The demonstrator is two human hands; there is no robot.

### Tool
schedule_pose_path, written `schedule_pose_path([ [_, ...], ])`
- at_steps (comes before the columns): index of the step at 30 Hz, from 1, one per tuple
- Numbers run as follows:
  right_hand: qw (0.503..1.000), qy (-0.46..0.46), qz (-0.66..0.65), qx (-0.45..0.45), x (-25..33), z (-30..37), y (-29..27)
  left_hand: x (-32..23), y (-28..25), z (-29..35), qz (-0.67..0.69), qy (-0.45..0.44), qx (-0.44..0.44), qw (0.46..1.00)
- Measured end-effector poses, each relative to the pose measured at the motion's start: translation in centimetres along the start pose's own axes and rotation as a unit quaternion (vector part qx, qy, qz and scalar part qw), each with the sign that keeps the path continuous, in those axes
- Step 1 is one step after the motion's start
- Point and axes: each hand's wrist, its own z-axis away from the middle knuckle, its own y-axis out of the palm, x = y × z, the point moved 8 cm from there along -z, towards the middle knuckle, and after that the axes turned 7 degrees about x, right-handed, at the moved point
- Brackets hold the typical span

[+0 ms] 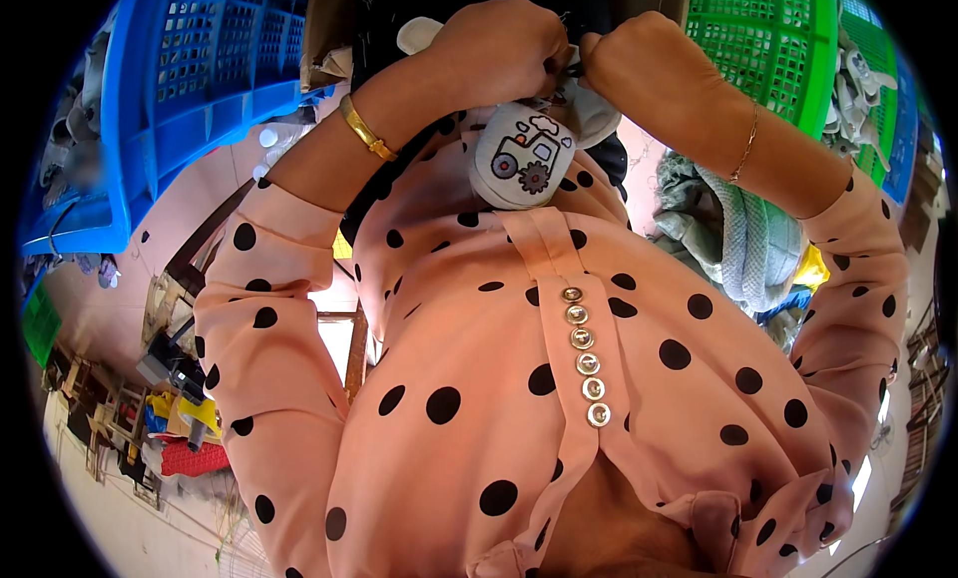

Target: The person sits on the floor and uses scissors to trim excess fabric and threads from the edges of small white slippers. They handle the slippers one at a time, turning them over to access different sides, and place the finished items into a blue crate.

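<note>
My left hand (504, 49), with a gold band at the wrist, is closed over my lap at the top of the picture. My right hand (654, 69), wearing a thin bracelet, is also closed, its fingertips nearly meeting the left ones. Whatever they pinch is small and mostly hidden. Just below them hangs a rounded white fabric piece (524, 157) with a stitched vehicle and gear picture, perhaps the toe of a soft shoe. Another pale, rounded piece (593, 117) shows under my right hand, and a white rounded end (418, 36) sticks out beyond my left wrist.
A blue plastic basket (130, 109) stands to my left, a green one (763, 49) to my right. Small grey-white fabric items (860, 84) lie beyond the green basket. Grey textured cloth (743, 244) is bunched by my right side. Black fabric (394, 64) covers my lap.
</note>
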Motion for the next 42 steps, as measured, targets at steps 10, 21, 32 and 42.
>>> schedule_pose_path([
  [10,0.996,0.005,0.051,0.068,1.6,-1.0,1.5,0.2,0.4,0.2,0.015,-0.011,0.009,1.0],
  [21,0.974,0.096,-0.207,-0.004,-1.5,1.1,-0.9,1.5,-1.8,4.0,0.147,-0.032,-0.127,0.98],
  [32,0.616,0.116,-0.777,-0.062,-1.5,1.0,8.0,-2.9,-11.9,24.8,-0.07,-0.149,-0.568,0.806],
  [42,0.631,0.147,-0.759,-0.062,-6.9,-0.5,12.7,-4.3,1.8,46.9,-0.224,-0.716,-0.506,0.426],
])
